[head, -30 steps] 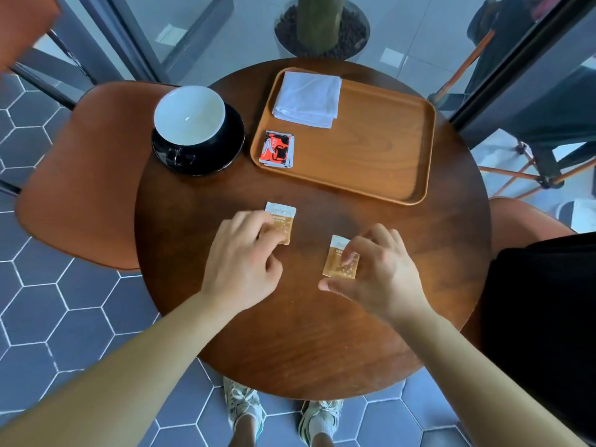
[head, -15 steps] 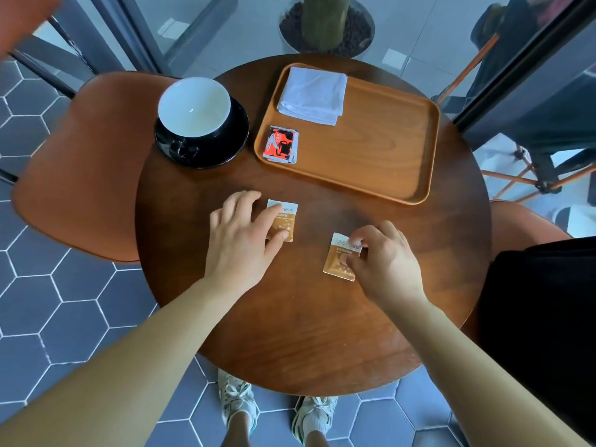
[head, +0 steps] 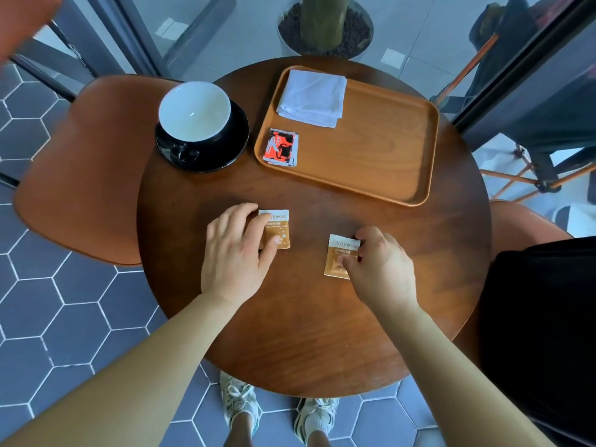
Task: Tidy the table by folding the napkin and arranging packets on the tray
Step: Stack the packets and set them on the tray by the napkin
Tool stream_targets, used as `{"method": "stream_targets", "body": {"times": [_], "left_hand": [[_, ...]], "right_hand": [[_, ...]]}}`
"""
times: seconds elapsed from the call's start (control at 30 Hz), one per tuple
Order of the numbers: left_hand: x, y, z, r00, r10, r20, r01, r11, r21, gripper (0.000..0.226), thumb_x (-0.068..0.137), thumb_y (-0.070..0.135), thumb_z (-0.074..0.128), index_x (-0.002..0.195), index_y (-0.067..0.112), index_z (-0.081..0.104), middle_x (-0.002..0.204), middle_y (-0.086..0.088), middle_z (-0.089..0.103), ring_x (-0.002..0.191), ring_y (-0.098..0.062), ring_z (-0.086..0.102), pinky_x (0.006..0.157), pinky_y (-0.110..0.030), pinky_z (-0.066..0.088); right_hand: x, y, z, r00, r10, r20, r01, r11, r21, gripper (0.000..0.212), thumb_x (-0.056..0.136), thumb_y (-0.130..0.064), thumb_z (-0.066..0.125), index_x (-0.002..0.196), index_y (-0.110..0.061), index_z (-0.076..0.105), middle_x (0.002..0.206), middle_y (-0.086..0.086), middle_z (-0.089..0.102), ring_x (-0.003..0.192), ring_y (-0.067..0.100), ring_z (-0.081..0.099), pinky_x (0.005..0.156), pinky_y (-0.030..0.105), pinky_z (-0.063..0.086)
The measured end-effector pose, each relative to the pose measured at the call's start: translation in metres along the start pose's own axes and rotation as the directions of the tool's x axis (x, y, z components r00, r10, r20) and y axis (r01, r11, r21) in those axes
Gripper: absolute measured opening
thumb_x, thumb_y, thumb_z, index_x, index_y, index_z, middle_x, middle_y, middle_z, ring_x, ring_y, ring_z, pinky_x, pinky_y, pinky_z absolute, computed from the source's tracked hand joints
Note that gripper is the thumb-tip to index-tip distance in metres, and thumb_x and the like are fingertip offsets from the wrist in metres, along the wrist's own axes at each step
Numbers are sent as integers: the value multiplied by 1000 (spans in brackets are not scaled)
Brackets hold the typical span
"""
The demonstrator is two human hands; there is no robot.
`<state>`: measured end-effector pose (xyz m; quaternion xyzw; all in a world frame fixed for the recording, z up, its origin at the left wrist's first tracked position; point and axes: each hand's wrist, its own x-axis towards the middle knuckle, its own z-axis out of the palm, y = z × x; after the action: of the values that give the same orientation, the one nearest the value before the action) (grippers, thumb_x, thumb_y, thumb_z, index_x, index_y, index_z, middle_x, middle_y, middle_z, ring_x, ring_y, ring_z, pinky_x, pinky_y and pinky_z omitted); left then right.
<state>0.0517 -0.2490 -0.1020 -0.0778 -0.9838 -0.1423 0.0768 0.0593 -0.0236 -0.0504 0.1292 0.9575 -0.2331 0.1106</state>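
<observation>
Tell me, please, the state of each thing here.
White folded napkin: folded, lying in rectangular wooden tray.
Red-and-black packets: stacked in tray.
White ceramic cup: empty, upright on black saucer.
Left brown packet: on round wooden table, pinched by left grip.
Right brown packet: on table, pinched by right grip.

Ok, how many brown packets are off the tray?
2, both on the table: left packet gripped by the left hand, right packet by the right hand. The tray's red stack may hide more.

Both my arms are reaching forward, palms down. My left hand [head: 237, 253] is pinching the left packet [head: 279, 222]; my right hand [head: 382, 267], fingers curled, is pinching the right packet [head: 340, 251].
</observation>
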Motion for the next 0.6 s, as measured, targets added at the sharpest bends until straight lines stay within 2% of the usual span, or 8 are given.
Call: {"method": "stream_targets", "body": {"times": [0.13,0.27,0.37,0.43,0.5,0.6], "left_hand": [[1,-1,-1,999,-39,-21,39,999,-4,42,95,45,51,123,16,60,133,-7,55,127,-27,48,108,-49,35],[0,-1,-1,989,-117,-95,111,991,-72,33,92,33,54,118,14,62,126,-8,58,124,-28,50,107,-50,36],[1,-1,-3,953,-260,-152,243,962,-121,26,87,21,57,110,13,66,121,-9,61,121,-30,52,103,-50,38],[0,-1,-4,947,-283,-152,268,957,-115,23,85,16,60,107,13,68,119,-9,61,119,-30,52,102,-49,40],[0,-1,-4,950,-275,-148,261,959,-110,21,85,15,62,105,13,70,119,-9,61,119,-30,53,101,-50,41],[0,-1,-5,949,-281,-145,265,956,-123,20,87,18,61,103,13,72,118,-9,61,118,-30,53,101,-50,42]], "right_hand": [[9,-4,-2,993,69,91,-78,992,97,33,80,-18,72,112,-18,64,93,-3,67,90,23,62,70,27,41],[9,-13,-4,993,54,104,-80,961,265,13,78,-20,73,88,-24,66,75,-12,63,77,16,61,58,23,41],[12,-31,-5,991,35,127,-87,899,430,19,75,-15,76,79,-27,61,76,-5,67,73,22,67,65,36,54],[18,-47,-4,988,-1,153,-75,868,491,25,74,-9,76,83,-28,62,82,-1,71,73,24,68,72,45,60],[25,-61,-2,979,-44,198,-67,853,518,31,75,-6,77,93,-27,63,91,2,71,80,26,69,76,48,60],[35,-76,7,962,-114,247,-6,899,438,45,77,-9,78,116,-22,62,98,-3,68,93,23,68,84,43,58]]}}
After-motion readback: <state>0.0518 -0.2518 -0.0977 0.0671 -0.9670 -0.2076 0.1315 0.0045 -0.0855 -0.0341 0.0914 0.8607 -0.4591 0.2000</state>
